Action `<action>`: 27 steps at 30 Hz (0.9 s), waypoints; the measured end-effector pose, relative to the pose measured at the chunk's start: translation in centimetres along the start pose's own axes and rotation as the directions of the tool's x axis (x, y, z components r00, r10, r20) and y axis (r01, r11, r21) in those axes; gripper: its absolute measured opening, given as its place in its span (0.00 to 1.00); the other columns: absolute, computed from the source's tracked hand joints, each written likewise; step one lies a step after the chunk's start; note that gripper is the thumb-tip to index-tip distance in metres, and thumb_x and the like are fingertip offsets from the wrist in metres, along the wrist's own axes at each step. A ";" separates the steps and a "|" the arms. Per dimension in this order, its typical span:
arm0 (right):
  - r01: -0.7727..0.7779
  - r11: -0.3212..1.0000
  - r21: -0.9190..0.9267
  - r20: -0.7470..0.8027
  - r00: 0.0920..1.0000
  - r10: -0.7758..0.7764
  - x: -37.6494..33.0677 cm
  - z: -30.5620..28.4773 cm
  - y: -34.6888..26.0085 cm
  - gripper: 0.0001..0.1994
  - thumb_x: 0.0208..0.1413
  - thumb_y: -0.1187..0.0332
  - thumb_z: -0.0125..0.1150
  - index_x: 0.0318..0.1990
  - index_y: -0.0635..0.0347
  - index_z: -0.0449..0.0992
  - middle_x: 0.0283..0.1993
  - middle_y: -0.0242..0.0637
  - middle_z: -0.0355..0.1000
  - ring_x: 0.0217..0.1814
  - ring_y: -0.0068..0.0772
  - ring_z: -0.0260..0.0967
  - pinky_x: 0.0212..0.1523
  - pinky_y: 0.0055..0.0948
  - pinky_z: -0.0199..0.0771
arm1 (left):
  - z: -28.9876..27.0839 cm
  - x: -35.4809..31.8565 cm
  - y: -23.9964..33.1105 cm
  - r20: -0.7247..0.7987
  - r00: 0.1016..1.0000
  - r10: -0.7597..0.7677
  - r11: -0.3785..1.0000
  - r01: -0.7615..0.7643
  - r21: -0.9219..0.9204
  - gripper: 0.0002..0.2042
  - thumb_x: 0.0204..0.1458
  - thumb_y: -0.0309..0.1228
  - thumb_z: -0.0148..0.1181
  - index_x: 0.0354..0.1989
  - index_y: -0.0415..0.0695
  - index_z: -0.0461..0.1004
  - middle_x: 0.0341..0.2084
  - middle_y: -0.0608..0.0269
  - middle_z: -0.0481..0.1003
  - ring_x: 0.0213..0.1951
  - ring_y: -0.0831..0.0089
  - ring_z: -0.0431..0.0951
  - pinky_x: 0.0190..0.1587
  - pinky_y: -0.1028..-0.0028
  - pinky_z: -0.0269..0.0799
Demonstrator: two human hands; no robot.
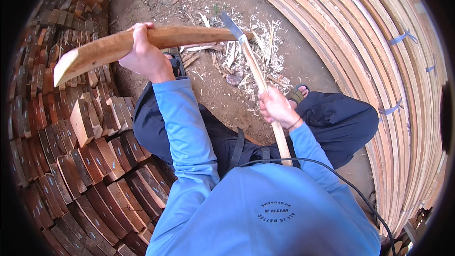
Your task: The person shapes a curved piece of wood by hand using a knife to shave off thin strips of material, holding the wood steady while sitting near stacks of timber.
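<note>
My left fingers (141,37) clamp the wooden piece (177,37), lying nine-to-three; my right fingers (270,105) clamp the bladed tool (254,65), blade (232,26) near three o'clock.

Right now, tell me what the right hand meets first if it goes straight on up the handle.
The right hand would probably meet the metal blade; the wooden piece looks close beside it, depth unclear.

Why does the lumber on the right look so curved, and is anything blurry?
In the head view, fisheye distortion bends the stacked boards near the rim, and black corners surround the round picture; the blade and right hand look fairly sharp, while the blue shirt shows a hazy purplish patch low down.
</note>
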State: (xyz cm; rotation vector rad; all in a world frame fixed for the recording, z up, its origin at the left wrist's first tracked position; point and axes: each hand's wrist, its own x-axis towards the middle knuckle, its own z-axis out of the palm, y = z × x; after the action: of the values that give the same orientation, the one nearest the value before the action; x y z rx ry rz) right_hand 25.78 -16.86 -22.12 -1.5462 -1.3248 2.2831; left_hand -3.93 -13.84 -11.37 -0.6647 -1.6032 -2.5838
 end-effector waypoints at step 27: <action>0.007 1.000 -0.028 -0.001 1.000 -0.007 -3.8 1.4 1.4 0.09 0.71 0.65 0.41 0.38 0.58 0.62 0.21 0.27 0.59 0.14 0.19 0.57 0.12 0.24 0.59 | -2.3 1.1 -0.5 -0.002 1.000 -0.012 1.000 0.012 0.021 0.02 0.49 0.20 0.57 0.28 0.34 0.72 0.24 0.54 0.75 0.29 0.65 0.78 0.37 0.67 0.76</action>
State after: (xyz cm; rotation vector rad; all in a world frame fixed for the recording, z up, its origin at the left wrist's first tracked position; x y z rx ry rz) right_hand 27.04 -20.44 -20.21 -1.5484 -1.3650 2.2697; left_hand -5.84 -15.34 -12.23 -0.6523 -1.6365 -2.5713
